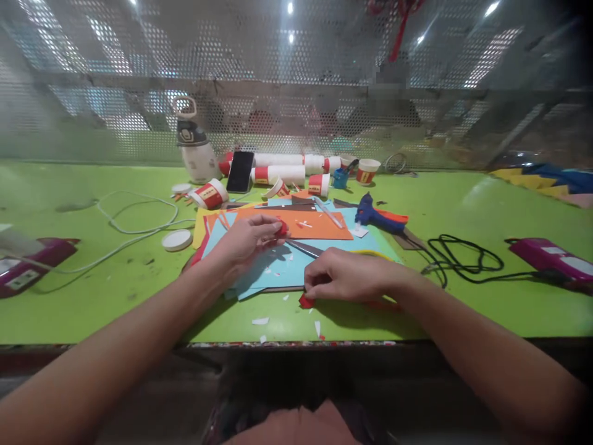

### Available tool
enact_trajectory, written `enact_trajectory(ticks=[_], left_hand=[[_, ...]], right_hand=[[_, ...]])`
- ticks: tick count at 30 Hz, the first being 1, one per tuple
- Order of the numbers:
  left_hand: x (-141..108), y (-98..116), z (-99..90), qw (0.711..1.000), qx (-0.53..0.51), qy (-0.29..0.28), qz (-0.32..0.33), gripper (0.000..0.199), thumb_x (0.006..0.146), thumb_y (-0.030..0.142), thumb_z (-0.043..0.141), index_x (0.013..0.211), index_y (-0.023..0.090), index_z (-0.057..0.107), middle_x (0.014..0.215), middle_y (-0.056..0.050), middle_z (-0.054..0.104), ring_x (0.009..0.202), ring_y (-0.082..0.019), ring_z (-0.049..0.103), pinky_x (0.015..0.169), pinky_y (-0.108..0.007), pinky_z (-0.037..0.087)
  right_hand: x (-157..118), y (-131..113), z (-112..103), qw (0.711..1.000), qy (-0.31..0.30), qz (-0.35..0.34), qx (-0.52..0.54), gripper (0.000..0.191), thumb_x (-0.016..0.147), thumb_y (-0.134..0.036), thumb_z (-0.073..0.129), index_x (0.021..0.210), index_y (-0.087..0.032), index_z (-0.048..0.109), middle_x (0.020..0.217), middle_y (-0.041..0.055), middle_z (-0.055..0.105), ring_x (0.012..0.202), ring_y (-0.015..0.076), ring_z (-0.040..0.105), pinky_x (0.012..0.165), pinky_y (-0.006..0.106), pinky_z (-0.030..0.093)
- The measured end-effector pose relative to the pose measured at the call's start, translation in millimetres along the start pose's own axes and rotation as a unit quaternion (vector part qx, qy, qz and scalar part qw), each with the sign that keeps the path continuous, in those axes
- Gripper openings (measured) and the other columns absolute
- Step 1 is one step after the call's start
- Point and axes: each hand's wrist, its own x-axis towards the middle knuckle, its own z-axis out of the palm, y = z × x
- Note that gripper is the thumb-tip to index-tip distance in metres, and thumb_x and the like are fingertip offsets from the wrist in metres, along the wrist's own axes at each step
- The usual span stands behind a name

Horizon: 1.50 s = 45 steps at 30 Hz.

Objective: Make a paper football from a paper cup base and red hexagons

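Observation:
Over a stack of coloured paper, my left hand pinches a small red paper piece between thumb and fingertips. Nearer the table's front edge, my right hand has its thumb and fingers closed on another red paper piece. Scissors with grey blades point left toward my left hand; my right hand partly hides them, and whether it touches them is unclear. Beneath both hands lies light blue paper, with orange paper behind. White paper scraps are scattered near the front edge.
Behind the paper stand paper cups, a phone and a bottle. A blue glue gun lies at right, its black cord running toward a purple power strip. A white cable and lid lie left.

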Motion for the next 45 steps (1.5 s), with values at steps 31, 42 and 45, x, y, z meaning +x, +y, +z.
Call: enact_trajectory(ticks=[31,42,45], left_hand=[[-21.5,-4.7,11.2,0.991,0.083,-0.075,-0.077,0.017,0.07,0.022,0.076,0.086,0.019,0.076,0.075,-0.002,0.069,0.068,-0.012,0.056,0.066,-0.022,0.042],[-24.5,-5.2,11.3,0.989,0.031,-0.117,-0.08,0.027,0.069,0.021,0.077,0.095,0.02,0.074,0.084,-0.005,0.069,0.081,-0.017,0.061,0.078,-0.028,0.044],[-23.1,-7.8,11.7,0.99,0.005,-0.119,-0.072,0.039,0.063,0.018,0.081,0.1,0.021,0.071,0.081,-0.003,0.067,0.076,-0.015,0.06,0.074,-0.027,0.045]], right_hand=[[0.9,12.7,-9.2,0.92,0.206,0.095,0.319,0.021,0.083,-0.036,0.059,0.076,-0.015,0.061,0.067,0.0006,0.058,0.054,0.0104,0.05,0.055,0.025,0.043],[3.7,11.0,0.4,0.884,0.226,0.07,0.403,0.021,0.079,-0.035,0.066,0.072,-0.017,0.06,0.062,-0.0015,0.058,0.051,0.0084,0.05,0.049,0.022,0.041],[3.1,11.8,1.4,0.877,0.23,0.066,0.416,0.021,0.079,-0.035,0.068,0.073,-0.017,0.06,0.062,-0.0018,0.059,0.051,0.0084,0.051,0.05,0.021,0.041]])
